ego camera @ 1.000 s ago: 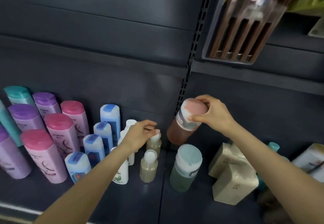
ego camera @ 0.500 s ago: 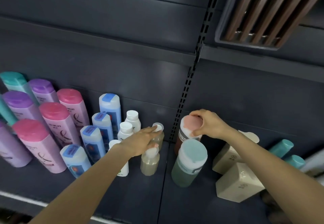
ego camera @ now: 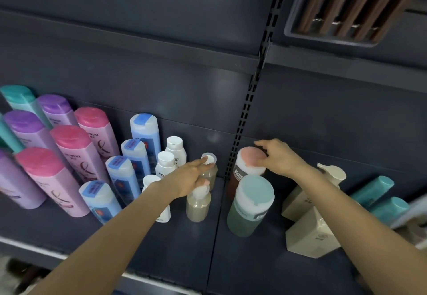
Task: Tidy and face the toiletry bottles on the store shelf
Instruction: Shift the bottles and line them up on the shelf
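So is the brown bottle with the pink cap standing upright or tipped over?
Upright: the brown bottle with the pink cap stands on the dark shelf, cap up, the right hand gripping its cap.

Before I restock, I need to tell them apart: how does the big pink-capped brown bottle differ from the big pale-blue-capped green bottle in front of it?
The pink-capped brown bottle holds reddish-brown liquid; the pale-blue-capped green bottle holds murky green. The brown one stands nearer the shelf's back panel, the green one nearer the front edge. The right hand rests on the brown bottle's cap; nothing touches the green one. Both are upright, round, with wide white-rimmed caps and dark labels.
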`<action>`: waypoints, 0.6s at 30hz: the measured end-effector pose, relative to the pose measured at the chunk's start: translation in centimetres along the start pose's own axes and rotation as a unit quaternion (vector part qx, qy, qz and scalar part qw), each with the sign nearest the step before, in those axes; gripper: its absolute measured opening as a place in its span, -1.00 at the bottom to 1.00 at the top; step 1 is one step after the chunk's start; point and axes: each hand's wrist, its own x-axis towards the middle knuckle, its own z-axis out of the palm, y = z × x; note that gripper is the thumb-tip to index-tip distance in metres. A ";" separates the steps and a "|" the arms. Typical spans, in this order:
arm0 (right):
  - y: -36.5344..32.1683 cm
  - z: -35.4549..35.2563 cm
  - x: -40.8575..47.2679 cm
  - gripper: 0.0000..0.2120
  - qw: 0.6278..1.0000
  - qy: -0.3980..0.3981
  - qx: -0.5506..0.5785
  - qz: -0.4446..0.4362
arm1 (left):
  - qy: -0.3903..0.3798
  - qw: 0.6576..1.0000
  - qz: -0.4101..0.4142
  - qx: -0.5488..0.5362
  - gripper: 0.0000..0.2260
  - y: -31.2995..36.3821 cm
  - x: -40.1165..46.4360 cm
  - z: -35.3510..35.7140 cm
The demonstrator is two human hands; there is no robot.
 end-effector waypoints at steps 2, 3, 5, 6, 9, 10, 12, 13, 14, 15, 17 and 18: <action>-0.7 0.7 -0.2 -0.42 1.000 0.025 -0.009 0.012 | 0.002 1.000 -0.001 -0.005 -0.50 -0.1 -0.2 0.2; -1.0 1.2 -0.3 -0.42 0.999 0.037 -0.014 0.021 | 0.003 1.000 -0.001 -0.006 -0.50 -0.1 -0.2 0.2; -1.3 1.8 -0.4 -0.40 0.998 0.057 -0.015 0.033 | 0.001 1.000 -0.001 -0.007 -0.50 0.0 -0.3 0.2; -1.4 1.8 -0.3 -0.40 0.998 0.057 -0.013 0.029 | -0.001 1.000 -0.002 -0.007 -0.50 -0.1 -0.3 0.1; -1.1 1.0 -0.3 -0.37 1.000 0.026 -0.010 0.009 | -0.003 1.000 -0.004 -0.011 -0.51 -0.1 -0.2 0.0; -1.0 0.9 -0.3 -0.36 1.000 0.019 -0.011 0.004 | -0.003 1.000 -0.006 -0.012 -0.51 -0.1 -0.2 0.0; -0.8 0.9 -0.3 -0.36 1.000 0.011 -0.010 0.003 | -0.002 1.000 -0.008 -0.010 -0.51 0.0 -0.2 0.0; -0.8 1.0 -0.3 -0.36 1.000 0.011 -0.010 0.002 | -0.001 1.000 -0.007 -0.007 -0.51 0.0 -0.3 0.1; -0.8 1.2 -0.3 -0.36 1.000 0.012 -0.007 0.002 | 0.002 1.000 -0.006 -0.006 -0.51 0.0 -0.3 0.1; -0.7 1.4 -0.4 -0.36 1.000 0.015 -0.001 0.004 | 0.005 1.000 -0.005 -0.004 -0.51 0.1 -0.4 0.1; -0.5 1.9 -0.9 -0.38 0.999 0.032 0.009 0.004 | 0.013 1.000 -0.006 0.002 -0.51 0.2 -0.5 0.0; -0.4 2.1 -1.4 -0.38 0.999 0.050 0.013 0.000 | 0.024 1.000 -0.005 0.006 -0.52 0.2 -0.6 -0.1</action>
